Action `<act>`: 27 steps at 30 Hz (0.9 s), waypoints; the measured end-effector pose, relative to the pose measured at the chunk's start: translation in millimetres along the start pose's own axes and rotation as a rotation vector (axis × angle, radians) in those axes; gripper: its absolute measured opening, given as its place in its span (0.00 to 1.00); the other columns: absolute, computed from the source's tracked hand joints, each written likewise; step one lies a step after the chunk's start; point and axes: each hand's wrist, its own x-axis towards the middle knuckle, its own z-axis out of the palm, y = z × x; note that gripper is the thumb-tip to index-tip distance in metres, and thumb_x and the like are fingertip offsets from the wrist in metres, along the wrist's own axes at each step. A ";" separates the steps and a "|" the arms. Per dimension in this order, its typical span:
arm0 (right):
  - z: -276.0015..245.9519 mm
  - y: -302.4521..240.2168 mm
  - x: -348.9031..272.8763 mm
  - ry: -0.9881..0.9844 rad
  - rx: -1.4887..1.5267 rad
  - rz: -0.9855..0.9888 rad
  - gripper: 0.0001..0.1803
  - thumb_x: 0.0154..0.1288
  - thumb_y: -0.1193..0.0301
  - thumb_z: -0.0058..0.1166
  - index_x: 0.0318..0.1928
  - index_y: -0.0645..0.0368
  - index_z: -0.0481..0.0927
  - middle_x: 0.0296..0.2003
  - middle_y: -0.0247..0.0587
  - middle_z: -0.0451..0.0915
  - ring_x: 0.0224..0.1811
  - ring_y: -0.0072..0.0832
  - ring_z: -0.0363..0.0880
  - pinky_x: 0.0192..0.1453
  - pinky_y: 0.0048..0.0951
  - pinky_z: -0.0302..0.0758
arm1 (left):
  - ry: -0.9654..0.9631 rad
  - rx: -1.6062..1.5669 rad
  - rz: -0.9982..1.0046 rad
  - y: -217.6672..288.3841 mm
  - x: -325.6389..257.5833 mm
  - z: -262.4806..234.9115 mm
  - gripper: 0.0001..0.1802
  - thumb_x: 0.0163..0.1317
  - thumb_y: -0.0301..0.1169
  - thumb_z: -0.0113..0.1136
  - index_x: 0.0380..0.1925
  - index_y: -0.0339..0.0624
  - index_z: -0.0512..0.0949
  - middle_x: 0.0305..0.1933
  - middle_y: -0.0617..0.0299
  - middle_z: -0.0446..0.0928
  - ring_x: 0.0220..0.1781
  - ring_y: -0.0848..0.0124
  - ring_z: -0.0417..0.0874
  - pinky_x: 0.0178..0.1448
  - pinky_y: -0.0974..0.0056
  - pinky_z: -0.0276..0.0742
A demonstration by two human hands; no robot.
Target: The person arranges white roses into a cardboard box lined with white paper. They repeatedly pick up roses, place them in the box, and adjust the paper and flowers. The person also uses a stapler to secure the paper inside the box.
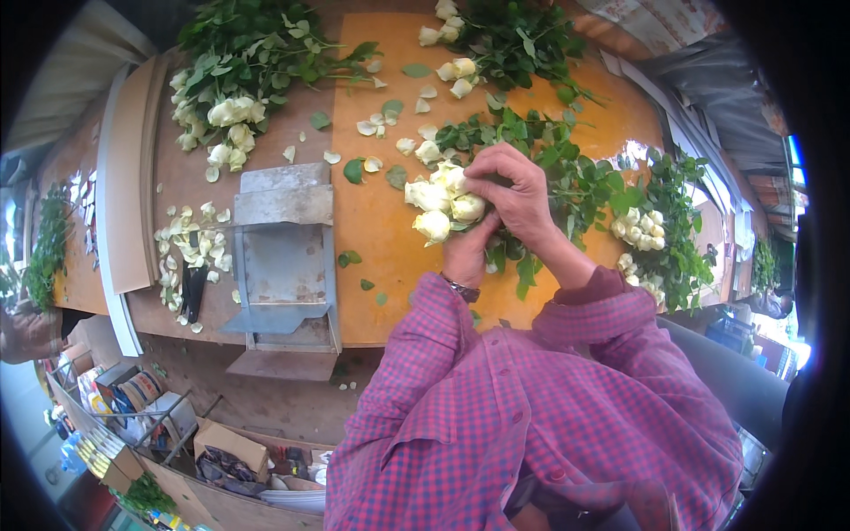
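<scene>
Over the orange tabletop I have a small bunch of white roses [433, 196], its blooms pointing left and its leafy stems running off to the right. My left hand [467, 258] is closed round the bunch from below, just under the flower heads. My right hand [516, 188] reaches in from the right, thumb and fingertips pinched together against the edge of one bloom; whatever lies between them is hidden. Green rose foliage [567, 173] spreads behind and beside my right wrist. Loose white petals [367, 127] and single leaves lie on the table past the bunch.
A metal tray-like stand [282, 265] is left of my hands, beside a petal heap [199, 248] with a black tool in it. More white roses lie at the far left [235, 115], far middle [460, 75] and right [639, 228]. Boxes [232, 447] stand below the table edge.
</scene>
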 end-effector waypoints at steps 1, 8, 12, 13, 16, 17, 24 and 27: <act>1.8 0.0 -1.0 0.019 0.041 0.078 0.10 0.58 0.81 0.70 0.42 0.63 0.88 0.42 0.34 0.86 0.46 0.23 0.83 0.53 0.27 0.79 | 0.016 -0.007 0.012 -0.7 0.2 -0.4 0.27 0.71 0.25 0.70 0.69 0.39 0.75 0.64 0.64 0.80 0.62 0.71 0.82 0.65 0.63 0.81; 1.1 13.2 -2.2 0.017 0.014 0.371 0.08 0.59 0.80 0.70 0.40 0.64 0.87 0.34 0.33 0.86 0.40 0.21 0.83 0.48 0.25 0.79 | 0.129 -0.058 0.058 -17.5 2.2 -8.9 0.26 0.70 0.23 0.70 0.67 0.39 0.76 0.62 0.63 0.82 0.61 0.69 0.83 0.64 0.62 0.81; -11.6 29.7 6.7 -0.125 0.077 0.613 0.08 0.60 0.79 0.70 0.40 0.63 0.88 0.33 0.32 0.87 0.37 0.20 0.83 0.46 0.25 0.79 | 0.189 -0.019 -0.003 -23.7 -0.5 -19.9 0.26 0.69 0.18 0.69 0.66 0.38 0.76 0.62 0.61 0.82 0.61 0.66 0.84 0.65 0.59 0.82; -16.2 33.1 9.6 -0.123 0.095 0.641 0.07 0.60 0.80 0.70 0.40 0.61 0.88 0.34 0.33 0.87 0.38 0.19 0.83 0.46 0.24 0.80 | 0.169 -0.009 -0.001 -24.7 -1.2 -21.9 0.26 0.69 0.18 0.68 0.66 0.38 0.77 0.62 0.61 0.82 0.62 0.67 0.83 0.66 0.59 0.81; -31.3 41.0 22.4 0.115 0.028 0.471 0.08 0.62 0.80 0.70 0.42 0.62 0.88 0.35 0.32 0.88 0.39 0.20 0.84 0.46 0.24 0.81 | 0.065 0.048 0.018 -24.2 -5.7 -27.2 0.24 0.68 0.18 0.67 0.64 0.39 0.79 0.63 0.62 0.83 0.64 0.67 0.82 0.69 0.60 0.78; -36.0 43.9 29.6 0.160 0.044 0.439 0.08 0.63 0.80 0.69 0.43 0.61 0.88 0.35 0.32 0.88 0.38 0.19 0.84 0.47 0.23 0.81 | 0.000 0.083 0.035 -22.3 -7.1 -29.2 0.24 0.68 0.18 0.67 0.64 0.39 0.79 0.63 0.63 0.83 0.64 0.68 0.81 0.70 0.60 0.76; -29.8 77.5 72.8 -0.161 0.020 0.448 0.20 0.65 0.81 0.67 0.58 0.63 0.84 0.53 0.41 0.87 0.55 0.27 0.87 0.61 0.29 0.83 | -0.174 0.269 0.004 -16.3 -20.6 -28.6 0.21 0.72 0.21 0.63 0.64 0.42 0.81 0.63 0.63 0.83 0.67 0.68 0.78 0.74 0.61 0.70; -5.3 106.1 80.2 -0.327 -0.156 0.295 0.32 0.61 0.83 0.65 0.67 0.57 0.79 0.67 0.42 0.79 0.68 0.35 0.80 0.69 0.38 0.80 | -0.150 0.217 -0.036 -17.5 -22.9 -30.9 0.21 0.72 0.21 0.63 0.63 0.42 0.81 0.63 0.63 0.82 0.67 0.68 0.78 0.74 0.61 0.71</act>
